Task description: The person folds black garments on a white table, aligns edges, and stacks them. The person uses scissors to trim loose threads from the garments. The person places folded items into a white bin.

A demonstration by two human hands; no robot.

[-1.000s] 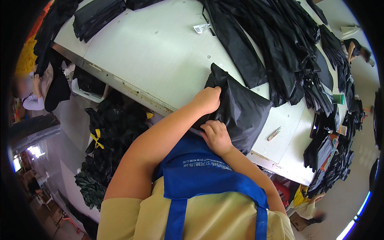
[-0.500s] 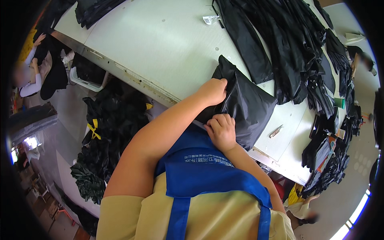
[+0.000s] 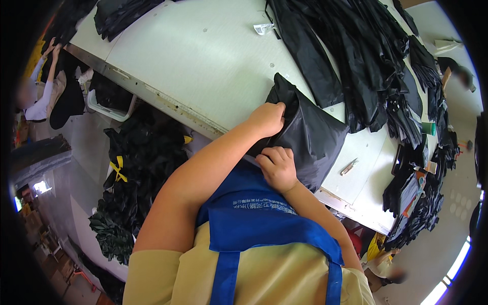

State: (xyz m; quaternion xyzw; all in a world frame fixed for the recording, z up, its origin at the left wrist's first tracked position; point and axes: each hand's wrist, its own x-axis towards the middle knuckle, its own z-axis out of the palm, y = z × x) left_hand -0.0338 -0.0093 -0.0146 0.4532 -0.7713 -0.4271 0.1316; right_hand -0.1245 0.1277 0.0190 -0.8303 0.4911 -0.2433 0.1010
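A piece of shiny black fabric lies bunched and folded over the near edge of the table. My left hand is closed on a fold along its left side, fingers curled in. Nearer to me, my right hand is closed at the fabric's lower edge, with the fingertips bent down onto it. The exact spot pinched by each hand is hidden by the fingers. To the right of the fabric, a small pair of thread snips rests on the white tabletop.
Long black fabric pieces cover the table's far right, beside a white tag. Stacked dark pieces lie at the right end. Below the left edge are a black fabric heap and a white basket. Other people work nearby.
Both hands keep their grip on the black fabric, with barely any movement. The view has shifted slightly. At the far left, another person's hands have risen toward the table edge.
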